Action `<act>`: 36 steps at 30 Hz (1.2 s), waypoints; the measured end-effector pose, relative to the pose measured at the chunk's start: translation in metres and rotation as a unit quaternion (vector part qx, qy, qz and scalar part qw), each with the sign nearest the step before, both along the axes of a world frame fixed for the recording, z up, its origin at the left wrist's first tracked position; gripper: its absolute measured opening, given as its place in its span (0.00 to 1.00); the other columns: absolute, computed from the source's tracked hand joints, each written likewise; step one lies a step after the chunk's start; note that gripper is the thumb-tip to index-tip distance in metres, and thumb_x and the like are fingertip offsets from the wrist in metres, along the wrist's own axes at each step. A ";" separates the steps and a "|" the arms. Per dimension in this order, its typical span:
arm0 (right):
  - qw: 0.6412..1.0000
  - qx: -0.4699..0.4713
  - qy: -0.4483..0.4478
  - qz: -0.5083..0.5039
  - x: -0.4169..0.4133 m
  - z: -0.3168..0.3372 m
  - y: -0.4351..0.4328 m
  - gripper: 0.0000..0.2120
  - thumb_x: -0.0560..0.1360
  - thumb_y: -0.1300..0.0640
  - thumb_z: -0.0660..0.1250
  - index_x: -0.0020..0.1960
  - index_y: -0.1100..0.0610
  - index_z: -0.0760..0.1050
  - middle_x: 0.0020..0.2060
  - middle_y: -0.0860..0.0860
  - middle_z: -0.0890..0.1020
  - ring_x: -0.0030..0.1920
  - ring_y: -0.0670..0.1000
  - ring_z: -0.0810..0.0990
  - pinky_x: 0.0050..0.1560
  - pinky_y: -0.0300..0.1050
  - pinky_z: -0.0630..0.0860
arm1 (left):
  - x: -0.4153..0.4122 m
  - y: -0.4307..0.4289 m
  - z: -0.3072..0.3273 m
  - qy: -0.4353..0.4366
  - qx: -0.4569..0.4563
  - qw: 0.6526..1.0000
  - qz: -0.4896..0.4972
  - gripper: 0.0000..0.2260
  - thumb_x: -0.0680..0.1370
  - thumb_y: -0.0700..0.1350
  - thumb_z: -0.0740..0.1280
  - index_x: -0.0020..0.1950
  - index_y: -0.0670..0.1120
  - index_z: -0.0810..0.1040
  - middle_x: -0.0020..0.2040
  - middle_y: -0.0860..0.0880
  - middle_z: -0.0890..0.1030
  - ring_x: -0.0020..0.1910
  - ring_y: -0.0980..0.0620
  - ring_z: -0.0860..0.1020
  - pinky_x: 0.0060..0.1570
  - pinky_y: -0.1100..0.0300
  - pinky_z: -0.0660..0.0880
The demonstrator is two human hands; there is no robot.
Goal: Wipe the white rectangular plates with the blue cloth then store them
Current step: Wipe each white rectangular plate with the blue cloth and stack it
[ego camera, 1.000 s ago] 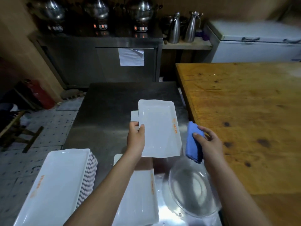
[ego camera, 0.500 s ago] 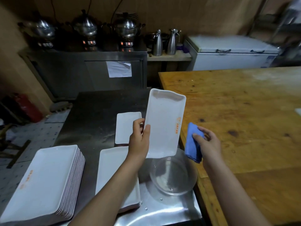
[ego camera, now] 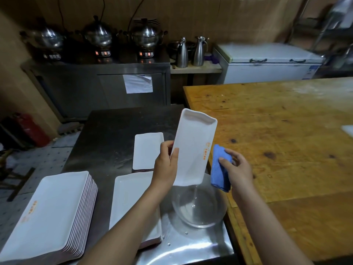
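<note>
My left hand [ego camera: 166,165] grips a white rectangular plate [ego camera: 193,148] by its left edge, tilted up on end so that a thin stream of water runs off its lower edge into a clear glass bowl [ego camera: 198,207]. Just right of the plate, my right hand [ego camera: 236,169] holds a folded blue cloth [ego camera: 219,169], apart from the plate. A tall stack of white plates [ego camera: 51,213] sits at the front left of the steel table [ego camera: 107,134]. Two more plates lie flat: one under my left forearm [ego camera: 129,197] and a smaller one [ego camera: 147,150] behind it.
A large wooden table [ego camera: 277,140] adjoins the steel table on the right. Behind stand a steel cabinet [ego camera: 95,87] with pots, two metal jugs [ego camera: 191,52] and a white chest freezer [ego camera: 267,64]. A red cylinder [ego camera: 32,131] stands on the tiled floor at left.
My left hand has tipped the plate from nearly flat to steeply upright over the bowl. The right hand with the cloth stayed beside it. The camera view lifted and pulled back.
</note>
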State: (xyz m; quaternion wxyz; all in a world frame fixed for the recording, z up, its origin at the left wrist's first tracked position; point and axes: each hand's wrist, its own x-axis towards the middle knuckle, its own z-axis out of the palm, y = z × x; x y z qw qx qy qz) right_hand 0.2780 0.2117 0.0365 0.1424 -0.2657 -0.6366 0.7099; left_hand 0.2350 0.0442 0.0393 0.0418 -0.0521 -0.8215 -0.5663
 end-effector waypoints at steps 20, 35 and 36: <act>0.935 0.240 -0.045 0.256 -0.049 0.011 -0.139 0.28 0.69 0.53 0.74 0.64 0.49 0.64 0.49 0.46 0.72 0.49 0.49 0.76 0.50 0.44 0.76 | -0.017 -0.066 0.001 -0.372 0.342 0.855 0.120 0.23 0.79 0.61 0.55 0.63 0.46 0.73 0.48 0.40 0.81 0.44 0.40 0.81 0.43 0.47 0.79; 0.657 0.627 0.036 0.417 -0.066 0.017 -0.233 0.25 0.81 0.50 0.36 0.78 0.53 0.41 0.77 0.48 0.44 0.76 0.48 0.40 0.73 0.46 0.37 | -0.015 -0.149 0.017 -0.334 0.332 0.871 0.138 0.20 0.80 0.61 0.50 0.51 0.52 0.77 0.50 0.47 0.81 0.47 0.50 0.79 0.48 0.55 0.74; 0.646 0.652 0.047 0.395 -0.075 0.019 -0.236 0.28 0.78 0.49 0.32 0.78 0.52 0.41 0.77 0.47 0.44 0.76 0.48 0.40 0.73 0.48 0.37 | -0.014 -0.151 0.020 -0.327 0.304 0.883 0.145 0.21 0.80 0.61 0.48 0.53 0.52 0.77 0.55 0.45 0.81 0.51 0.49 0.79 0.53 0.54 0.74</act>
